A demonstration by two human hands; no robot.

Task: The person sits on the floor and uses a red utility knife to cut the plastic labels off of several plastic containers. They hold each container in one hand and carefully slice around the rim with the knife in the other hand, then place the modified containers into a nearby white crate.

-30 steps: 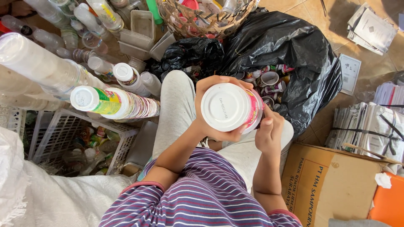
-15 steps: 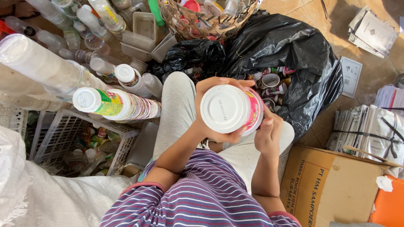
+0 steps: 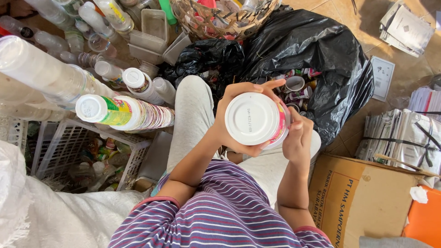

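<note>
White round plastic cup, seen bottom-first with a pink and yellow printed side, centre of frame: unchanged in place and tilt since half a second ago. Left hand wraps it from the left, fingers curled over the top rim and thumb below, clamped on the cup. Right hand presses against the cup's right side, fingers closed on its wall. Neither hand has shifted noticeably; the view alone has moved a trace.

Containers, largest to smallest:

1. Black plastic refuse bag, upper centre to right of frame, mouth open; holds small printed plastic cups, white and pink, just beyond the held cup.
2. Brown cardboard box, lower right; contents not visible.
3. White plastic lattice crate, left of frame; holds crumpled bottles and wrappers, partly in shadow.
4. Woven brown rattan basket, top centre; holds mixed coloured plastic items, too cropped to tell apart.
5. Clear rectangular plastic trays, upper left of centre, nested.

Loose stock:

6. Long stack of clear nested cups, upper left, lying flat.
7. Shorter stack of printed cups with a green and yellow label, lying over the crate's edge.
8. Bundled papers tied with black strap, right edge.
</note>
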